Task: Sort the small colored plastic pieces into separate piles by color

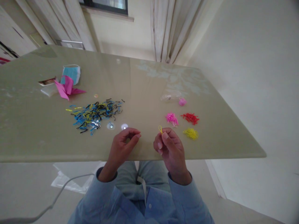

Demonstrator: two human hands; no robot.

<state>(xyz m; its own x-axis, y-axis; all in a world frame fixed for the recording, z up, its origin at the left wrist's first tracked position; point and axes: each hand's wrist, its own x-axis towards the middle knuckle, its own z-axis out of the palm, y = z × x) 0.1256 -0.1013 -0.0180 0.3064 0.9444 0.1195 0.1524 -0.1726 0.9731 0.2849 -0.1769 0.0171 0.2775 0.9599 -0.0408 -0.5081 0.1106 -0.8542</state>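
Right hand pinching a thin yellow rubber-like loop between thumb and fingers; its long axis points near 12 o'clock. Small heap of yellow bands at that hand's 3 o'clock, the nearer hand. Left hand: thumb and forefinger tips together, nothing visible between; tangled black-blue-yellow band pile at its 10 o'clock.

The right hand partly hides a yellow loop
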